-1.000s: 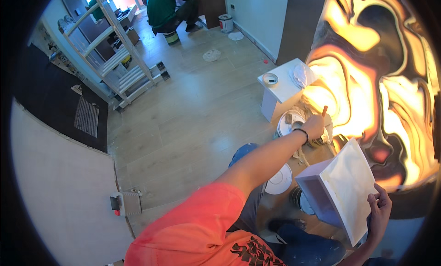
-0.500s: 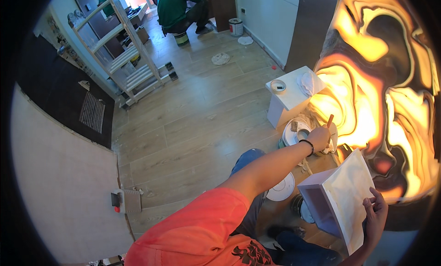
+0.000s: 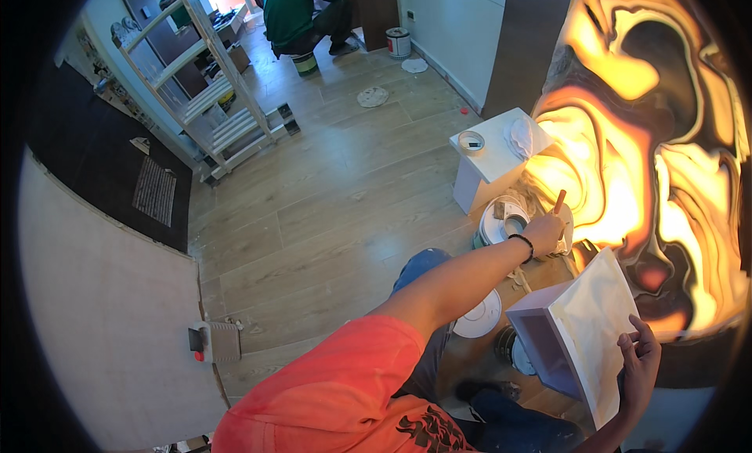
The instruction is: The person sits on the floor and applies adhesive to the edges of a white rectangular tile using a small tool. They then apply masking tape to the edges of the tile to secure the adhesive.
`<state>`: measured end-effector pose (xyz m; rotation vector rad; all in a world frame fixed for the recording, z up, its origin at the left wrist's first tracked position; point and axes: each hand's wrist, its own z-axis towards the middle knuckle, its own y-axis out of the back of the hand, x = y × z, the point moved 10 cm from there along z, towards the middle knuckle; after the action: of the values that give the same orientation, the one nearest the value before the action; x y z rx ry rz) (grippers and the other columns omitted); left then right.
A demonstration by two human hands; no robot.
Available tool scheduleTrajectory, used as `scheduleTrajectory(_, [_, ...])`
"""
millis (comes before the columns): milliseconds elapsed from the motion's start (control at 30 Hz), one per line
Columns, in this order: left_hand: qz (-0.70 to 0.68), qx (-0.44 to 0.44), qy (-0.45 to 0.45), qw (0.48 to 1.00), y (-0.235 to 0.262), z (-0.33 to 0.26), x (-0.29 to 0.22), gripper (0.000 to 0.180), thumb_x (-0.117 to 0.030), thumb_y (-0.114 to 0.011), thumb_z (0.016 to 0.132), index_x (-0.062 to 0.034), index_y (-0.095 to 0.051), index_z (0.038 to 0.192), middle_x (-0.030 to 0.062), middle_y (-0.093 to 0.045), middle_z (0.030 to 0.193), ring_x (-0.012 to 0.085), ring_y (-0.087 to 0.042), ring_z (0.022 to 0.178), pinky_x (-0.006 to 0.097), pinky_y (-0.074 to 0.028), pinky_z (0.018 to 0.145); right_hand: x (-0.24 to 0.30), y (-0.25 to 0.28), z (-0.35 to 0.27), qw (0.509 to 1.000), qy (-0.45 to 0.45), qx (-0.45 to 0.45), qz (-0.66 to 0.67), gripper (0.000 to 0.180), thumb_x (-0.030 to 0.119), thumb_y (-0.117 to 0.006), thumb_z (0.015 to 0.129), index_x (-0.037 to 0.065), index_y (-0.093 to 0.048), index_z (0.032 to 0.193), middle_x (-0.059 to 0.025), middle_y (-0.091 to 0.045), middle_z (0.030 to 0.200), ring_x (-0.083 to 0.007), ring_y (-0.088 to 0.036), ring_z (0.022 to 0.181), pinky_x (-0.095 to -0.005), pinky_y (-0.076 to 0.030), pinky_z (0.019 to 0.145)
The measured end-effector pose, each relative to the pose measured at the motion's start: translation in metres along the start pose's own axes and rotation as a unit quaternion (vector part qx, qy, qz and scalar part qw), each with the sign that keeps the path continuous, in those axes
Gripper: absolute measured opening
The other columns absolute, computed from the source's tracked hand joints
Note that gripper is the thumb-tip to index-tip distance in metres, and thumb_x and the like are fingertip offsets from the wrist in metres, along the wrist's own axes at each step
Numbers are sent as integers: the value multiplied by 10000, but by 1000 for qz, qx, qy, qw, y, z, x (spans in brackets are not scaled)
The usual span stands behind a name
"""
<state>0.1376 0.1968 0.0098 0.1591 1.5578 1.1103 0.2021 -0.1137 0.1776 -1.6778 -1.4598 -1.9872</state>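
At the right of the head view, my left hand (image 3: 542, 235), with a dark bracelet at the wrist, is closed around a tool with a reddish-brown handle (image 3: 559, 202). Its working end is hidden behind the hand. Just beside it are an open paint can (image 3: 490, 232) and a pale round lid or dish, partly covered by my fingers. My right hand (image 3: 642, 363) grips the edge of a white open box (image 3: 591, 328), thumb on its broad face. The box is tilted, its hollow side facing left, and that broad face looks streaked and creamy.
A second white box (image 3: 487, 159) bears a roll of tape (image 3: 471, 143) and crumpled plastic. A glowing marbled panel (image 3: 611, 171) rises at right. Below my left arm lies a round white lid (image 3: 479, 316). A ladder (image 3: 207, 101) and a crouching person (image 3: 298, 18) are farther off.
The view has shifted very slightly. My left hand and the tool handle have barely moved, and my right hand keeps its hold on the white box.
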Motion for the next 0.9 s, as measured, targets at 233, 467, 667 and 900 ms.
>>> scheduleTrajectory(233, [-30,-41,-76,996,-14,8,2,386,51,-757,683,-55,-756,1054,233,-725,1067,388,-704,1053,454,-561,905,6,5,-3,1000,4,-2,-21,442,120,-753,937,-5,-650,1349,25,-578,851,-62,-519,774,-228,-409,689])
scheduleTrajectory(467, [-69,-39,-63,995,-7,15,7,296,-6,-559,856,-23,-768,1064,231,-745,1039,355,-724,994,429,-568,875,18,0,5,996,19,-11,-87,425,182,-769,934,33,-693,1325,0,-607,863,-72,-524,774,-257,-451,711])
scheduleTrajectory(667, [-52,-87,-94,990,32,7,-35,239,-111,-585,965,-12,-750,1107,180,-767,994,326,-740,928,397,-564,856,18,5,3,998,30,-33,-37,344,243,-717,1003,43,-716,1284,32,-626,850,-36,-482,743,-231,-409,684])
scheduleTrajectory(900, [-256,-241,-231,907,119,-63,-129,275,-188,-611,1018,-9,-710,1200,119,-760,1050,222,-712,977,333,-545,882,60,11,23,963,108,-179,171,297,278,-644,1060,26,-730,1192,75,-531,766,0,-391,657,-185,-316,589])
